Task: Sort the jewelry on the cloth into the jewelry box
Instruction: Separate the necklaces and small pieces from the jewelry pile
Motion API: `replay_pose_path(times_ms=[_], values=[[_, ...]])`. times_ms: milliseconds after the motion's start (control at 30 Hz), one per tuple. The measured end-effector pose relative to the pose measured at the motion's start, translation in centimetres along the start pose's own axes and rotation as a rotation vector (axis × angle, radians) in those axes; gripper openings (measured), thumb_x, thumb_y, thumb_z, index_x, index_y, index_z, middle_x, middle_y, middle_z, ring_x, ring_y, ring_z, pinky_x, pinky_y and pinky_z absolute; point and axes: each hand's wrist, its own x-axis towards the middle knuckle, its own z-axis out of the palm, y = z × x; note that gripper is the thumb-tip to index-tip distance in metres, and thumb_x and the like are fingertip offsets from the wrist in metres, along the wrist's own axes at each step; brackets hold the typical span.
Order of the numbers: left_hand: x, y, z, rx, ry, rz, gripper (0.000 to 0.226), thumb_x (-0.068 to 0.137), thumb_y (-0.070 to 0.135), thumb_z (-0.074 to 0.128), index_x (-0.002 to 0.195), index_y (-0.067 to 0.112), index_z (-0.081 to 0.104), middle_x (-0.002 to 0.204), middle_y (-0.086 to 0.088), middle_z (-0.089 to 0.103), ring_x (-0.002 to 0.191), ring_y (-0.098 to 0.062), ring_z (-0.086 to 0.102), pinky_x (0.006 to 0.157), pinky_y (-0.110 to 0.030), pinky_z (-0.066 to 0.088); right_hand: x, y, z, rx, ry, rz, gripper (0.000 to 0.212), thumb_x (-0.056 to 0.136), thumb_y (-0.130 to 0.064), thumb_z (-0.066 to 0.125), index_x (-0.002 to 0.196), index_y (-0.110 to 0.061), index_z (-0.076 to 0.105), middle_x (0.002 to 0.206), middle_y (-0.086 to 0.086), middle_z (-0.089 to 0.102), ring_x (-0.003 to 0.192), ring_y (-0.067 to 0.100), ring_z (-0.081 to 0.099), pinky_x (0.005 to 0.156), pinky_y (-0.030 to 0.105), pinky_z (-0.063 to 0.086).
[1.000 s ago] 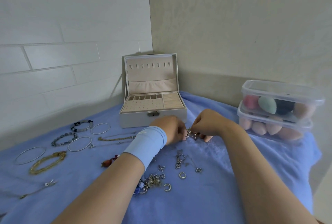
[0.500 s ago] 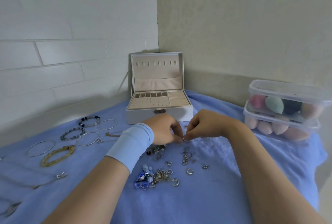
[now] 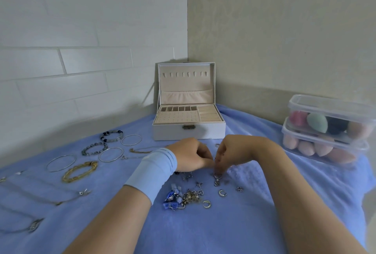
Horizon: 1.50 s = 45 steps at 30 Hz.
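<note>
A white jewelry box [image 3: 171, 132] stands open on the blue cloth [image 3: 213, 225] in the wall corner, its beige tray showing. Just in front of it my left hand [image 3: 191, 155] and my right hand [image 3: 234, 149] meet fingertip to fingertip, both pinching a small silver earring [image 3: 217, 178] that dangles just above the cloth. Below them lies a heap of small pieces: silver rings [image 3: 222, 192], charms and a blue beaded item [image 3: 173, 197].
Bangles [image 3: 60, 163], bead bracelets [image 3: 94, 148], a gold chain bracelet [image 3: 80, 171] and thin necklaces [image 3: 46, 198] are spread over the left of the cloth. Two stacked clear boxes [image 3: 325, 129] of makeup sponges stand at the right. Walls close the back.
Both hands stayed together in front of the box and dipped slightly toward the cloth. The camera view shifted, so the box and jewelry appear further right.
</note>
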Motion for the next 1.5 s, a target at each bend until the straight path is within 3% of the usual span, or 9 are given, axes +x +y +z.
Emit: replay_pose_path(times_ms=[233, 467, 600, 767, 900, 1033, 1200, 1400, 1500], values=[[0.0, -0.3, -0.5, -0.027, 0.018, 0.012, 0.013, 0.08, 0.04, 0.074, 0.09, 0.032, 0.076, 0.085, 0.019, 0.072, 0.088, -0.003, 0.067, 0.088, -0.033, 0.056, -0.8, 0.6, -0.6, 0.2, 0.022, -0.11, 0.008, 0.08, -0.027, 0.075, 0.082, -0.022, 0.08, 0.062, -0.002, 0.067, 0.057, 0.011, 0.051, 0.059, 0.024, 0.039], [0.4, -0.4, 0.2, -0.02, -0.022, 0.003, 0.01, 0.077, 0.036, 0.079, 0.086, 0.036, 0.076, 0.075, 0.022, 0.067, 0.074, 0.0, 0.062, 0.076, -0.021, 0.049, -0.2, 1.0, -0.6, 0.128, -0.099, -0.065, 0.013, 0.076, -0.03, 0.084, 0.088, -0.029, 0.078, 0.077, 0.001, 0.072, 0.062, 0.008, 0.06, 0.057, 0.023, 0.043], [0.4, -0.3, 0.2, -0.014, -0.009, -0.011, 0.008, 0.077, 0.041, 0.078, 0.084, 0.038, 0.075, 0.078, 0.024, 0.068, 0.082, -0.002, 0.064, 0.084, -0.025, 0.052, 0.1, 0.8, -0.5, 0.115, -0.063, -0.078, 0.016, 0.075, -0.027, 0.085, 0.089, -0.029, 0.077, 0.075, 0.006, 0.069, 0.058, 0.008, 0.055, 0.054, 0.022, 0.041], [0.2, 0.3, 0.2, 0.072, -0.058, -0.006, 0.004, 0.078, 0.036, 0.078, 0.082, 0.038, 0.077, 0.072, 0.026, 0.067, 0.071, 0.003, 0.061, 0.071, -0.019, 0.046, -0.2, 0.7, -0.6, -0.05, -0.056, 0.01, 0.022, 0.066, -0.047, 0.088, 0.083, -0.036, 0.08, 0.07, -0.013, 0.065, 0.069, 0.011, 0.054, 0.062, 0.024, 0.046], [0.1, 0.8, -0.5, 0.197, -0.083, -0.009, 0.011, 0.081, 0.032, 0.077, 0.092, 0.031, 0.079, 0.082, 0.019, 0.068, 0.079, -0.003, 0.062, 0.07, -0.019, 0.048, -0.5, 0.8, -0.7, 0.064, -0.073, -0.029, 0.009, 0.076, -0.036, 0.084, 0.077, -0.03, 0.078, 0.062, -0.015, 0.064, 0.061, 0.008, 0.052, 0.058, 0.022, 0.044], [-0.3, 0.5, -1.4, 0.25, -0.075, -0.003, 0.012, 0.085, 0.029, 0.074, 0.096, 0.027, 0.078, 0.095, 0.016, 0.071, 0.082, -0.003, 0.062, 0.075, -0.018, 0.048, -0.7, 1.3, -0.9, 0.245, -0.021, -0.085, 0.007, 0.085, -0.021, 0.072, 0.085, -0.015, 0.076, 0.082, -0.005, 0.077, 0.061, 0.015, 0.059, 0.053, 0.024, 0.044], [0.1, 0.2, -1.1, -0.068, 0.122, 0.015, 0.02, 0.084, 0.041, 0.073, 0.097, 0.026, 0.073, 0.092, 0.012, 0.072, 0.089, -0.008, 0.067, 0.084, -0.025, 0.052, -0.4, 1.0, -0.7, 0.435, 0.182, -0.209, 0.011, 0.085, -0.016, 0.072, 0.085, -0.007, 0.077, 0.08, 0.002, 0.077, 0.054, 0.015, 0.056, 0.049, 0.024, 0.04], [0.1, 0.3, -0.7, -0.282, 0.226, 0.035, 0.015, 0.094, 0.029, 0.063, 0.09, 0.019, 0.074, 0.084, 0.013, 0.076, 0.072, -0.006, 0.063, 0.067, -0.02, 0.049, 0.0, 1.1, -0.7, 0.57, 0.258, -0.235, 0.006, 0.086, -0.014, 0.075, 0.086, -0.008, 0.077, 0.079, 0.002, 0.075, 0.054, 0.013, 0.058, 0.049, 0.028, 0.043], [0.2, 0.2, -0.7, -0.395, 0.28, 0.027, 0.014, 0.093, 0.024, 0.062, 0.09, 0.016, 0.073, 0.085, 0.009, 0.075, 0.075, -0.008, 0.064, 0.074, -0.027, 0.051, 0.3, 1.1, -0.7, 0.667, 0.293, -0.248, 0.009, 0.087, -0.013, 0.076, 0.091, -0.005, 0.077, 0.083, 0.006, 0.076, 0.055, 0.016, 0.058, 0.048, 0.029, 0.041]])
